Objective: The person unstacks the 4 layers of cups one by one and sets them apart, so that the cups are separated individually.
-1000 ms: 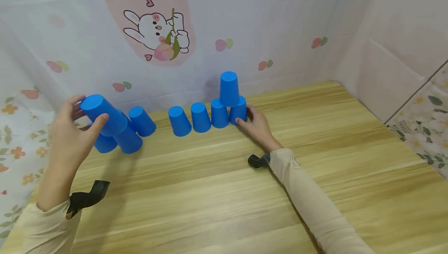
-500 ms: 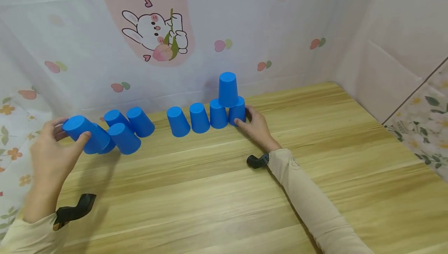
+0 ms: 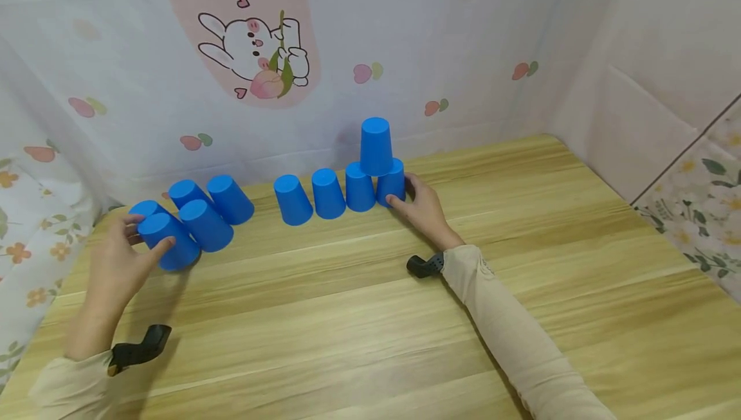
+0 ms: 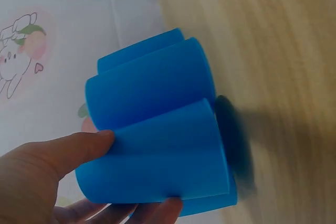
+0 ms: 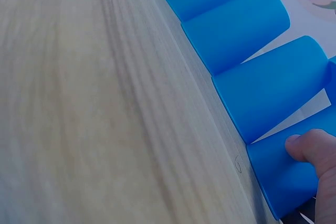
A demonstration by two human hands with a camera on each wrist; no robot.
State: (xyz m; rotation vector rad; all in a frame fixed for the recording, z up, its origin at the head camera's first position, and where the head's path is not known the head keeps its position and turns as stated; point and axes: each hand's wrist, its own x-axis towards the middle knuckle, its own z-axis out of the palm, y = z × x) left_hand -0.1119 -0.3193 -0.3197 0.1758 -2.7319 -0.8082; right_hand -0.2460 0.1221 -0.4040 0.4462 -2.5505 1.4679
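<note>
At the left, my left hand (image 3: 118, 259) grips an upside-down blue cup (image 3: 169, 243) between thumb and fingers. In the left wrist view its rim is close over the table, with a dark shadow beside it. Right behind it stand several more upturned cups, the nearest a blue cup (image 3: 206, 226); another cup (image 3: 145, 206) is partly hidden by the held one. My right hand (image 3: 425, 211) holds the end cup (image 3: 391, 183) of a row, thumb on its front. A single cup (image 3: 376, 146) stands on top of this end cup and its neighbour (image 3: 360, 188).
Two further row cups, a blue cup (image 3: 329, 195) and a leftmost cup (image 3: 292, 201), stand left of the stacked ones. A printed cloth (image 3: 405, 34) hangs behind the wooden table (image 3: 324, 317). Black wrist mounts (image 3: 139, 349) sit on both sleeves.
My left hand has carried its cup off the top of the left group, first leftward, then down and forward beside the group. The right hand stays on its cup.
</note>
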